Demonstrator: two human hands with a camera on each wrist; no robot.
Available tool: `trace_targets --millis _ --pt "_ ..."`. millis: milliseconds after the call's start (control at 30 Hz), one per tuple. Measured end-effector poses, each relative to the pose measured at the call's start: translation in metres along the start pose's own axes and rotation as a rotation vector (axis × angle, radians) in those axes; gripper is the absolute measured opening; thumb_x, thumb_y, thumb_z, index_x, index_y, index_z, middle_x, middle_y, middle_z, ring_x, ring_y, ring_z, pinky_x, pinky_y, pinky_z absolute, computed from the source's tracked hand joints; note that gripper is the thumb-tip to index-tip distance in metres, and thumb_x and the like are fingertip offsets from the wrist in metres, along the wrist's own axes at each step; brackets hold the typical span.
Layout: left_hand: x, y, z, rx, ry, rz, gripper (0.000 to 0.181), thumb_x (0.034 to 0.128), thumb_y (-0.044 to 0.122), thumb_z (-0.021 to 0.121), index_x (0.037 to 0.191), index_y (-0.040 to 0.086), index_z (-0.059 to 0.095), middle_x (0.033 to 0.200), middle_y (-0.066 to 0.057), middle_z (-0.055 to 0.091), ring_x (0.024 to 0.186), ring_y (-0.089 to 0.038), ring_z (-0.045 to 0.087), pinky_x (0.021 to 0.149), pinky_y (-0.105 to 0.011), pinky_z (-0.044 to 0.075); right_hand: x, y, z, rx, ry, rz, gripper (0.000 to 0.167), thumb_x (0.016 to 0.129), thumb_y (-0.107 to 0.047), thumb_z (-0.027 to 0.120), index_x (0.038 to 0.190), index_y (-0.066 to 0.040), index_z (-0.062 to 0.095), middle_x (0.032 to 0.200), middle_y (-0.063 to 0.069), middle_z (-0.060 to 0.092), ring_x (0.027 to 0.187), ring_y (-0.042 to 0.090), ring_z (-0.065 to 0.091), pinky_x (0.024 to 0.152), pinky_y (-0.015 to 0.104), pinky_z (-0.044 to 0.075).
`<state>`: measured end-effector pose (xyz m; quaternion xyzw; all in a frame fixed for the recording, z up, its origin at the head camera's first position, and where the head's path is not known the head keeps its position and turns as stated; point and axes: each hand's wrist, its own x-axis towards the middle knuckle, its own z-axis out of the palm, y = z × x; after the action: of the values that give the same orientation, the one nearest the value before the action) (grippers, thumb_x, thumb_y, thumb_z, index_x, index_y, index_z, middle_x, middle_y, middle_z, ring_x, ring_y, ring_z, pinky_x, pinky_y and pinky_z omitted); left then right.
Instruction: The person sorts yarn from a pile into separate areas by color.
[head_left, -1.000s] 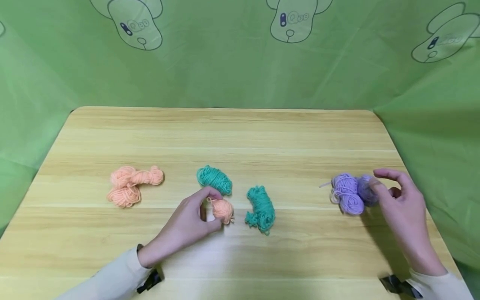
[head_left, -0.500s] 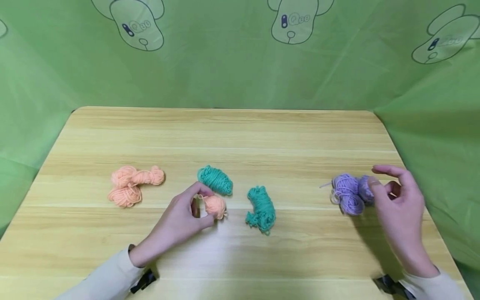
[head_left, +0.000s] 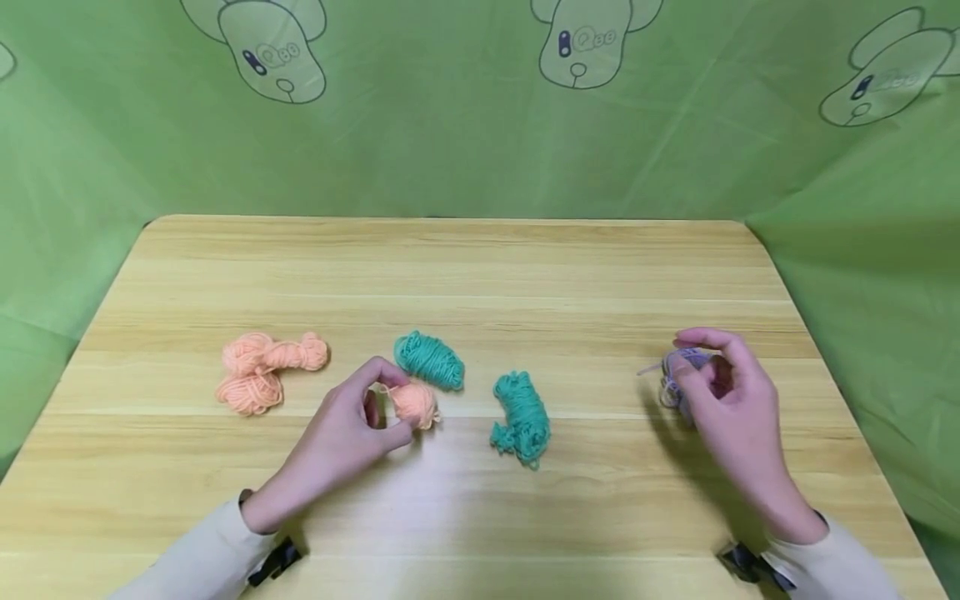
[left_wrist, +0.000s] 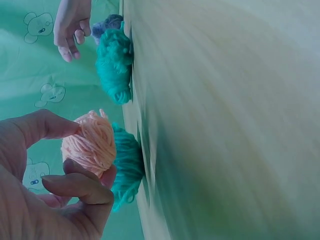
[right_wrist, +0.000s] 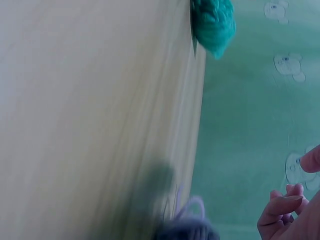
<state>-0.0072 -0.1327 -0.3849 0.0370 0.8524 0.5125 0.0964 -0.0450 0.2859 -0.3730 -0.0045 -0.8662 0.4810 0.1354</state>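
Observation:
A small peach yarn ball is pinched between the thumb and fingers of my left hand. The left wrist view shows the same peach ball lifted off the table. Just beyond it lies a teal yarn skein; a second teal skein lies to its right. My right hand is above the purple yarn balls and hides most of them in the head view. Its fingers are loosely bent and hold nothing, as the right hand in the right wrist view shows.
A cluster of peach yarn lies on the left part of the wooden table. Green cloth with printed dog heads hangs behind the table and at both sides.
My left hand has carried the peach ball leftward, away from the second teal skein. The right hand has moved left from beside the purple balls to over them.

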Motion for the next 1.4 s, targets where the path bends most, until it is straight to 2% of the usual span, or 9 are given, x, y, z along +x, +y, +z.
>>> trace_targets --millis 267,600,933,1167,1300,1400 --pt "0.000 -0.002 -0.006 -0.023 0.014 -0.030 0.045 0.0843 0.001 0.086 0.122 0.016 0.067 0.074 -0.006 0.057 0.065 -0.020 0.053 0.056 -0.029 0.046 -0.003 -0.008 0.017 -0.009 -0.083 -0.044 0.032 0.100 0.002 0.073 0.131 -0.008 0.070 0.071 0.007 0.048 0.059 0.015 0.042 0.052 0.027 0.035" --pt "-0.002 -0.004 -0.016 -0.005 0.043 -0.062 0.046 0.0840 0.004 0.086 0.122 0.016 0.065 0.074 -0.006 0.056 0.064 -0.020 0.052 0.056 -0.029 0.046 -0.010 -0.014 0.030 -0.052 -0.199 -0.070 0.036 0.101 -0.008 0.078 0.133 -0.020 0.069 0.072 0.006 0.052 0.060 0.018 0.047 0.053 0.028 0.040" --pt "-0.007 -0.008 -0.034 -0.014 0.095 -0.077 0.048 0.0842 0.006 0.086 0.127 0.012 0.063 0.074 -0.006 0.054 0.064 -0.020 0.052 0.055 -0.029 0.046 -0.014 -0.024 0.043 -0.102 -0.323 -0.068 0.035 0.101 -0.017 0.080 0.133 -0.012 0.068 0.074 0.003 0.053 0.063 0.018 0.049 0.055 0.030 0.044" --pt "-0.010 -0.010 -0.044 0.011 0.141 -0.075 0.047 0.0837 0.004 0.085 0.125 0.009 0.063 0.077 -0.006 0.054 0.067 -0.021 0.052 0.056 -0.028 0.046 -0.017 -0.024 0.049 -0.120 -0.409 -0.059 0.035 0.101 -0.024 0.081 0.132 -0.013 0.068 0.075 0.002 0.055 0.063 0.018 0.050 0.055 0.031 0.045" --pt "-0.012 -0.012 -0.051 0.044 0.186 -0.065 0.045 0.0836 0.003 0.084 0.123 0.007 0.063 0.084 -0.011 0.055 0.072 -0.022 0.051 0.057 -0.028 0.045 -0.019 -0.023 0.052 -0.127 -0.440 -0.065 0.037 0.100 -0.027 0.082 0.132 -0.017 0.068 0.073 0.000 0.054 0.061 0.017 0.050 0.054 0.032 0.045" --pt "-0.014 -0.015 -0.057 0.069 0.217 -0.062 0.046 0.0843 0.006 0.085 0.124 0.007 0.063 0.099 -0.013 0.060 0.079 -0.023 0.052 0.061 -0.029 0.046 -0.020 -0.023 0.056 -0.126 -0.454 -0.071 0.037 0.099 -0.028 0.083 0.132 -0.019 0.068 0.072 -0.001 0.054 0.061 0.016 0.050 0.054 0.032 0.045"
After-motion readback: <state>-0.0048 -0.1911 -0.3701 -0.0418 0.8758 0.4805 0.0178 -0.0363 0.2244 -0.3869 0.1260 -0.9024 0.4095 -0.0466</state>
